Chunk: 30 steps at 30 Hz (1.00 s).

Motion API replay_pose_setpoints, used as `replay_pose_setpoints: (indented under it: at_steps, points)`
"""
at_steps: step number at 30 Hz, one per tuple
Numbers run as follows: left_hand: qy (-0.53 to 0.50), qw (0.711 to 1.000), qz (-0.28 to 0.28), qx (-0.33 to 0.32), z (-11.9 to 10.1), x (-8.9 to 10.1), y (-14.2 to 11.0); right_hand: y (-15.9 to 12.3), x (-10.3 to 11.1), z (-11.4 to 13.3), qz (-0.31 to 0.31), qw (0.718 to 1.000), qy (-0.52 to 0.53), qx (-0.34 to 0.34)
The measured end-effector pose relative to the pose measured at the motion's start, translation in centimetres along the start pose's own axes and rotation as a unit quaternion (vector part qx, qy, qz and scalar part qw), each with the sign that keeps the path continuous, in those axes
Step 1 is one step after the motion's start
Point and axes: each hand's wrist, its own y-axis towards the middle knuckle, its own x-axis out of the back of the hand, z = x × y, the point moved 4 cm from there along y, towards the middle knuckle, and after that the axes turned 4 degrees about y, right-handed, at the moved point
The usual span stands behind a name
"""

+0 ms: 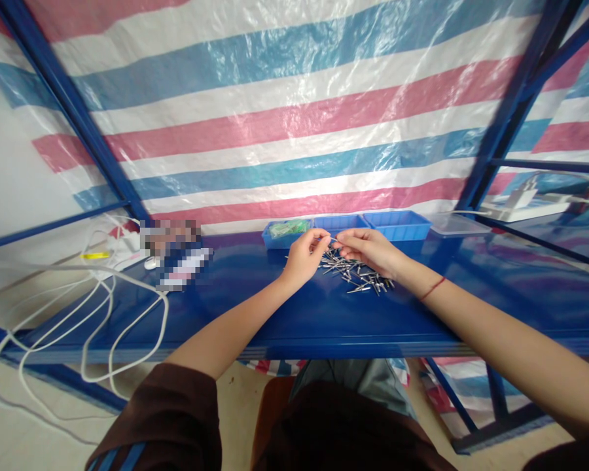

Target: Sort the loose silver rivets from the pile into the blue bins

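Note:
Above the blue table, my left hand [307, 254] and my right hand [370, 248] come together with thumbs and fingers pinched. A thin, pale piece spans the small gap between their fingertips; it looks like one of the blind rivets, though most of it is hidden by the fingers. Directly below and behind the hands lies a loose pile of silvery blind rivets [363, 278], with their thin pins pointing every way. Beyond the left hand, a blue divided bin [275, 241] holds clear and green plastic-looking pieces [289, 227].
The bin's right compartment [397, 227] stands behind my right hand, beside a clear flat lid [461, 224]. White cables [164, 314] loop over the table's left edge near a power strip [122, 255]. Blue frame posts [500, 118] flank a striped plastic sheet [294, 131].

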Motion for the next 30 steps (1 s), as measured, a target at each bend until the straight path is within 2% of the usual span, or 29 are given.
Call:
replay_pose_setpoints:
  at_steps: [3, 7, 13, 18, 21, 24, 26, 28, 30]
  points:
    - [0.005, 1.000, 0.004, 0.004, -0.1, 0.0, 0.0, 0.0, 0.1, 0.0, 0.004, 1.000, -0.002, 0.004]
    - [0.015, 1.000, 0.006, 0.022, 0.3, 0.0, 0.0, 0.1, 0.5, 0.7, -0.016, 0.998, -0.021, 0.061]
    - [0.015, 0.998, 0.043, 0.054, 1.5, -0.7, 0.0, 0.1, 0.5, 1.1, -0.047, 0.991, -0.036, 0.116]
    - [0.010, 0.997, 0.057, 0.049, 1.6, -0.9, 0.0, -0.1, -0.1, 1.3, -0.019, 0.983, -0.095, 0.157]
    - [0.019, 0.997, 0.070, 0.036, 1.5, -0.9, -0.1, -0.7, -0.6, 2.0, 0.006, 0.955, -0.204, 0.215]
    - [0.024, 0.995, 0.087, 0.031, 1.4, -1.0, -0.1, -1.5, -0.9, 2.9, 0.007, 0.900, -0.329, 0.285]
    - [0.028, 0.994, 0.099, 0.027, 1.4, -1.1, -0.2, -1.7, -1.0, 3.1, 0.007, 0.874, -0.379, 0.305]
    - [0.040, 0.994, 0.103, 0.021, 1.3, -1.2, -0.2, -1.5, -0.7, 3.0, 0.011, 0.874, -0.386, 0.297]
    - [0.062, 0.993, 0.097, 0.014, 1.3, -1.2, -0.2, -1.1, -0.4, 2.7, 0.012, 0.891, -0.359, 0.276]
